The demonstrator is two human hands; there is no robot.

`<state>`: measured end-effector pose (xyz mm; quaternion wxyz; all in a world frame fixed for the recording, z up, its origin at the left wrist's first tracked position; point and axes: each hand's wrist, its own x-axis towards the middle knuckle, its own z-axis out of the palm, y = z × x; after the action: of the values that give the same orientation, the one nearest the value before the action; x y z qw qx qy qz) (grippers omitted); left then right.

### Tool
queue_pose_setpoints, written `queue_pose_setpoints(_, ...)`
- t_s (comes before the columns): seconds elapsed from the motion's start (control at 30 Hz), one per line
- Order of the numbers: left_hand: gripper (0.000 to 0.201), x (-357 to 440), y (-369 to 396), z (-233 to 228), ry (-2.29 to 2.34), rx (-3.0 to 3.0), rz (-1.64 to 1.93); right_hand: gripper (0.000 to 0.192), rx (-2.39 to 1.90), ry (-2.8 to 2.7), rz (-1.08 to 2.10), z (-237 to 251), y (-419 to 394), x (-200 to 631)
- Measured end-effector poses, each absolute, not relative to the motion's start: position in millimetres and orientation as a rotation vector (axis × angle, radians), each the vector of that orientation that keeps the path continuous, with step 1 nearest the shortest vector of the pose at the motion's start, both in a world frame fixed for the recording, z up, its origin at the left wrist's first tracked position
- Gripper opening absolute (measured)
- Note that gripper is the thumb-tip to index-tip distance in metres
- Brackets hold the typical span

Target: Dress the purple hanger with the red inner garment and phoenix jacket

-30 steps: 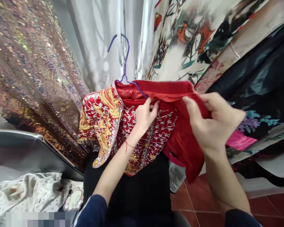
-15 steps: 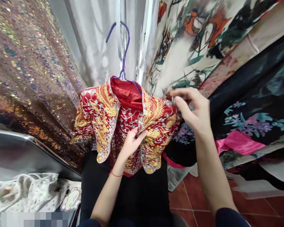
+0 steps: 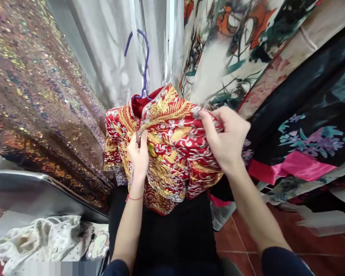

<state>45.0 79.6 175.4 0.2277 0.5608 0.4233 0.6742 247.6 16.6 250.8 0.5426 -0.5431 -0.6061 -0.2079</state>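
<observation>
A red jacket [image 3: 172,149] with gold and silver embroidery hangs on a purple hanger [image 3: 145,65] in front of me. My left hand [image 3: 138,153] pinches the edge of its front opening, just below the collar. At the shoulder on the right side, my right hand [image 3: 225,136] grips the fabric between thumb and fingers; some of those fingers are hidden behind the cloth. The front panel is drawn across the opening, so only a little of the red lining shows at the neck.
Sequinned cloth [image 3: 46,96] hangs at the left, a patterned white garment [image 3: 209,73] behind. Black floral fabric [image 3: 310,115] with a pink band [image 3: 293,167] is at the right. Spotted white cloth [image 3: 51,237] lies on a chair [image 3: 46,188] at lower left. The floor [image 3: 232,234] is red tile.
My left hand has moved left and up with the jacket's edge, pulling the front panel across the opening. My right hand has closed on the shoulder, and the hanger has turned slightly.
</observation>
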Motion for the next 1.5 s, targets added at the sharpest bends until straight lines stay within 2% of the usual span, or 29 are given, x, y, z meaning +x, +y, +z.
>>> queue_pose_setpoints(0.1, 0.034, 42, 74, 135, 1.392, 1.679, 1.814, 0.042, -1.517, -1.541, -0.66, 213, 13, 243)
queue_pose_setpoints(0.17, 0.024, 37, 63, 94, 1.522, 1.749, 1.914, 0.049, -1.629, -1.547, -0.717, 185, 8, 244)
queue_pose_setpoints(0.23, 0.035, 25, 54, 54, 1.769, 1.735, 2.022, 0.055, -1.634, -1.477, -0.771, 163, 3, 241)
queue_pose_setpoints(0.3, 0.053, 9, 50, 23, 2.018, 1.641, 2.004, 0.044, -1.442, -1.386, -0.912, 148, -1, 232)
queue_pose_setpoints(0.33, 0.049, -1, 50, 12, 2.075, 1.62, 1.936, 0.034, -1.28, -1.363, -0.994, 143, -2, 224)
queue_pose_setpoints(0.4, 0.028, -18, 52, 2, 2.038, 1.662, 1.728, 0.022, -1.017, -1.429, -1.039, 138, 2, 202)
queue_pose_setpoints(0.47, 0.02, -31, 52, 2, 1.912, 1.755, 1.511, 0.023, -0.993, -1.59, -0.89, 139, 14, 176)
queue_pose_setpoints(0.57, 0.025, -41, 47, 13, 1.803, 1.844, 1.277, 0.045, -1.091, -1.584, -0.783, 149, 43, 143)
queue_pose_setpoints(0.7, 0.025, -38, 38, 30, 1.745, 1.848, 1.123, 0.037, -1.244, -1.689, -0.658, 171, 80, 131)
queue_pose_setpoints(0.8, 0.026, -17, 30, 53, 1.666, 1.874, 1.114, 0.042, -1.337, -1.82, -0.527, 187, 92, 139)
queue_pose_setpoints(0.93, 0.026, 31, 13, 95, 1.463, 1.934, 1.175, 0.046, -1.441, -1.768, -0.586, 194, 93, 154)
queue_pose_setpoints(1.03, 0.026, 61, 8, 113, 1.365, 2.0, 1.129, 0.04, -1.48, -1.715, -0.578, 192, 95, 166)
queue_pose_setpoints(1.17, 0.024, 74, 24, 112, 1.406, 2.024, 0.919, 0.032, -1.282, -1.759, -0.363, 206, 97, 182)
queue_pose_setpoints(1.33, 0.019, 81, 59, 108, 1.332, 2.074, 0.898, 0.03, -1.003, -1.678, -0.092, 234, 99, 190)
queue_pose_setpoints(1.43, 0.01, 83, 77, 96, 1.409, 2.111, 0.901, 0.029, -0.915, -1.695, -0.078, 225, 102, 190)
queue_pose_setpoints(1.5, 0.005, 78, 83, 80, 1.432, 2.092, 0.941, 0.03, -0.861, -1.743, -0.105, 202, 100, 189)
